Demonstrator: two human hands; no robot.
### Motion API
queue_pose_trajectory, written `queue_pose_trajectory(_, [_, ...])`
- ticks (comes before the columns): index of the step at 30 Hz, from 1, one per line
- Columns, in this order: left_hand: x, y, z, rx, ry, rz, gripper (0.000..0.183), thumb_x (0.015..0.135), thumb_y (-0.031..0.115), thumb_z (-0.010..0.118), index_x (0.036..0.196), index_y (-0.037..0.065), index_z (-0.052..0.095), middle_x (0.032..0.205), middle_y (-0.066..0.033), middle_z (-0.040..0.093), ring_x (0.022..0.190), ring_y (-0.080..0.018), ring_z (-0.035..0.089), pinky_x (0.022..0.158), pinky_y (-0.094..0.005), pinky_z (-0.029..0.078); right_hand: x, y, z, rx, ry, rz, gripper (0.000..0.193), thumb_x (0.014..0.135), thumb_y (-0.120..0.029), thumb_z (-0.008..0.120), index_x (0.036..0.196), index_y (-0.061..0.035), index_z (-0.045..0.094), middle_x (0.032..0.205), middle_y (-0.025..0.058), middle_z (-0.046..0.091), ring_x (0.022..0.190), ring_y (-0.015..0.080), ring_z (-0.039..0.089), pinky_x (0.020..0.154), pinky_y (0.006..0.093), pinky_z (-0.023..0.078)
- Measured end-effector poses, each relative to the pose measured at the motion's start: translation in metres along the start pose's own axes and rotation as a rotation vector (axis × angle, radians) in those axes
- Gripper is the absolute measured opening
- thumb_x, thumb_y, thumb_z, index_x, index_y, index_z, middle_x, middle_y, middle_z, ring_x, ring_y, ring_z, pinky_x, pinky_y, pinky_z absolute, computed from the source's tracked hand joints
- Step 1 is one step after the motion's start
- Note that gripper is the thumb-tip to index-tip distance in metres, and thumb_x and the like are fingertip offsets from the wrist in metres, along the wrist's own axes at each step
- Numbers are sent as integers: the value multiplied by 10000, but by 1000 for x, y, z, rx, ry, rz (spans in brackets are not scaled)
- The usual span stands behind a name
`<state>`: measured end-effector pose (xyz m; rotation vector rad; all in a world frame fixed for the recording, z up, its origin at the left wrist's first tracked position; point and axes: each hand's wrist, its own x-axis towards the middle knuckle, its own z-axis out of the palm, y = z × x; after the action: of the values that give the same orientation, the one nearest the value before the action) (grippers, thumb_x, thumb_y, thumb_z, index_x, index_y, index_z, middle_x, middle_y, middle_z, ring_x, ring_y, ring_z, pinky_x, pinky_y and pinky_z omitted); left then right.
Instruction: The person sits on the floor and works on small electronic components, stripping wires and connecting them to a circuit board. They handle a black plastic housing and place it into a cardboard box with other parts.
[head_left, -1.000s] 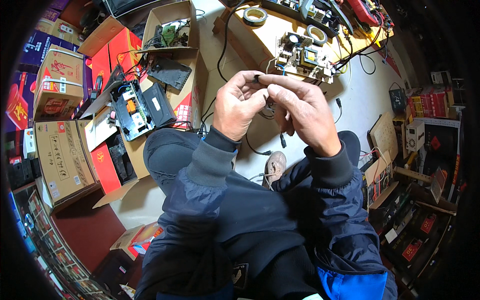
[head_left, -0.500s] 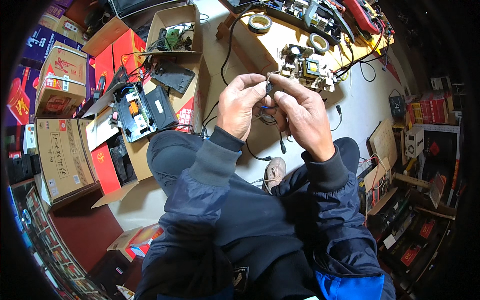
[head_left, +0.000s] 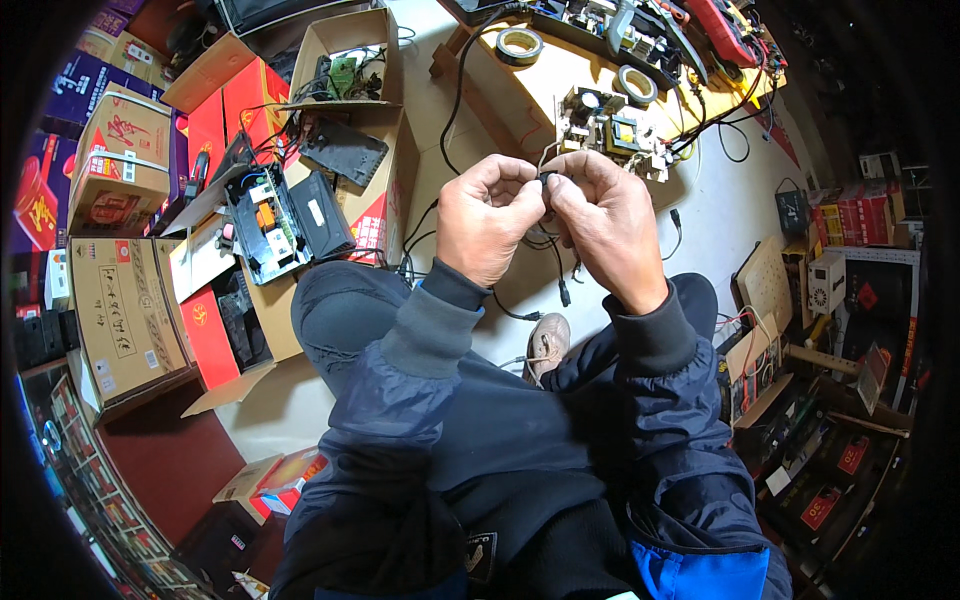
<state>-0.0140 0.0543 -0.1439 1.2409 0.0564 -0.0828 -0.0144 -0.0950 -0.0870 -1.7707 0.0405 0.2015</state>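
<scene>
Over the floor in front of my knees, my left hand [head_left: 488, 218] and my right hand [head_left: 606, 222] meet, both pinched on a small dark piece [head_left: 547, 178] at the thumb tips. My fingers cover most of it, so its exact kind is unclear. Thin wires run beneath my hands, and a black cable with a plug end [head_left: 564, 292] dangles below them. Just beyond my right hand, a circuit board [head_left: 615, 135] with a yellow transformer rests at the edge of the wooden bench [head_left: 520, 95].
Two tape rolls [head_left: 519, 46] lie on the bench near a red meter [head_left: 722, 32]. To my left, an opened black device [head_left: 268, 228] sits on cardboard boxes, with a carton [head_left: 350, 50] of boards behind. Another cable plug [head_left: 676, 218] hangs at right. My shoe [head_left: 548, 345] is below my hands.
My hands have drawn closer together, and the left has turned slightly, its fingers curling in more. The dark piece between them is now more covered. The surroundings stay the same.
</scene>
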Motion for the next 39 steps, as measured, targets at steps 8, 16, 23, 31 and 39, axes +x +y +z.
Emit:
queue_pose_trajectory(8, [3,-7,6,103,71,78,122,885,10,714,1002,-22,708,835,-21,709,756,-54,655,698,-224,553,-2,16,1,-92,49,-112,162,969,-115,641,952,46,645,706,25,630,644,55,532,586,247,459])
queue_pose_trajectory(16, [6,-7,6,-17,47,83,133,918,-2,692,1051,-19,687,911,-31,705,802,-58,648,741,-221,545,-2,10,-2,101,10,-5,143,972,-116,649,954,26,654,725,-25,613,669,21,509,597,209,431])
queue_pose_trajectory(23, [-5,0,-5,161,-46,200,136,977,50,661,1086,-27,683,1016,-74,715,960,-126,669,873,-279,543,-1,9,3,-137,112,-193,176,904,-144,704,979,15,709,736,130,678,645,138,634,621,317,524])
queue_pose_trajectory(31, [5,-10,-11,-94,-24,-39,188,989,65,671,1152,-17,627,1023,-67,696,913,-110,665,819,-254,556,-6,-6,-3,3,-102,-204,305,1061,-232,600,1191,34,671,926,89,727,810,116,646,746,289,543])
queue_pose_trajectory(39, [10,-21,-15,-259,-42,-103,150,1014,153,647,1112,41,668,949,-40,713,814,-113,665,744,-261,542,2,8,-2,-108,41,-262,372,1028,-276,590,1183,54,664,904,250,705,789,362,711,717,403,552])
